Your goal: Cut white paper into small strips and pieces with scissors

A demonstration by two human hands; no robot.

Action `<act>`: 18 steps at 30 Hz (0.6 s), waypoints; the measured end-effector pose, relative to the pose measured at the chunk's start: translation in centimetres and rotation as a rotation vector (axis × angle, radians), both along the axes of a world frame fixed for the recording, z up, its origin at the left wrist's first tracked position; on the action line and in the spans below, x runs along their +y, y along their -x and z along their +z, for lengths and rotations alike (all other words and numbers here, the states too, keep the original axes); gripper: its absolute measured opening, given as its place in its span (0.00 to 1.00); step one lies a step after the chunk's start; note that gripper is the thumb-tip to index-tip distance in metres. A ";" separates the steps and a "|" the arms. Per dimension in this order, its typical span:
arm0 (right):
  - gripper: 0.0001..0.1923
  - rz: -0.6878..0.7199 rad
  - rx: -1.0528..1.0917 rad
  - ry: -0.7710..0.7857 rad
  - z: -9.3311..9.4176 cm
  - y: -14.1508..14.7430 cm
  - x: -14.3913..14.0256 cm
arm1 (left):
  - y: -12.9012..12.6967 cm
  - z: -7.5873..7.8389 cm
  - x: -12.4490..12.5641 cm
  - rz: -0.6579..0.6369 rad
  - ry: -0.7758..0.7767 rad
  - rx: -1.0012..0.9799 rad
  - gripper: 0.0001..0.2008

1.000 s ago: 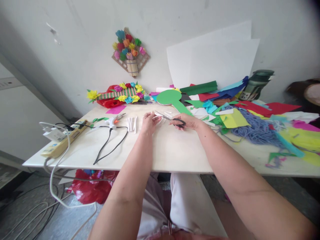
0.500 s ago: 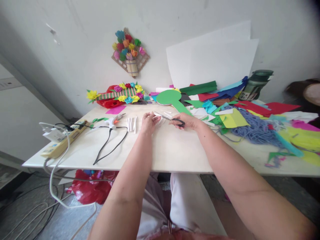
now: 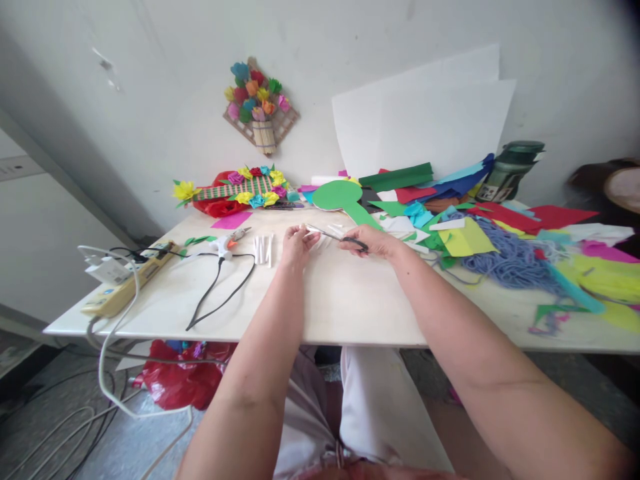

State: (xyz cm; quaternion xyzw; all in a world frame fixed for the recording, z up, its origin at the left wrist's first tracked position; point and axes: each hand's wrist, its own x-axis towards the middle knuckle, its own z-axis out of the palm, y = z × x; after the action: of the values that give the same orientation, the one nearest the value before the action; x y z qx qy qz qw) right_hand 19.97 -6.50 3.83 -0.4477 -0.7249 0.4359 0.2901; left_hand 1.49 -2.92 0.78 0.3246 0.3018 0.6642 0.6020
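white table [image 3: 330, 300]: right hand [image 3: 373, 241] grips scissors [image 3: 345, 239], left hand [image 3: 296, 245] beside.

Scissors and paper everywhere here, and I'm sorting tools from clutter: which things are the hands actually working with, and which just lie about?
In use:
right hand gripping the scissors
left hand pinching a white paper piece at the blades

Lying about:
glue gun
white sticks
power strip
green cutout
blue yarn
coloured paper scraps

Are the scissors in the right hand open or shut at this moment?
Open, slightly: the scissors in the right hand show blades parted into a narrow V, tips pointing toward the left hand.
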 end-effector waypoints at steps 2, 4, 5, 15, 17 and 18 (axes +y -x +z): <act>0.16 -0.009 -0.006 -0.006 -0.1 0.0 0.1 | 0.0 0.0 0.0 0.004 0.005 -0.001 0.09; 0.16 -0.015 -0.012 -0.017 -0.1 0.0 0.1 | 0.0 0.1 0.0 0.009 0.008 -0.004 0.09; 0.16 -0.015 -0.013 -0.025 -0.1 0.0 0.0 | 0.0 0.1 0.0 0.009 0.008 -0.006 0.09; 0.17 -0.040 0.010 -0.059 0.2 0.3 -0.2 | 0.0 0.0 -0.1 0.000 -0.021 -0.048 0.09; 0.16 -0.050 0.031 -0.056 0.0 0.1 0.0 | 0.0 0.1 -0.2 -0.007 -0.025 -0.048 0.09; 0.16 -0.056 0.042 -0.043 -0.1 -0.1 0.1 | 0.0 0.1 -0.2 -0.013 -0.027 -0.045 0.09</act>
State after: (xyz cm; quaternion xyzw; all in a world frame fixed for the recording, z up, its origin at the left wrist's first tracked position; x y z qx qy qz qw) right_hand 20.04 -6.39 3.70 -0.4524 -0.7149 0.4212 0.3269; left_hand 1.48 -3.17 0.86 0.3196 0.2770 0.6716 0.6084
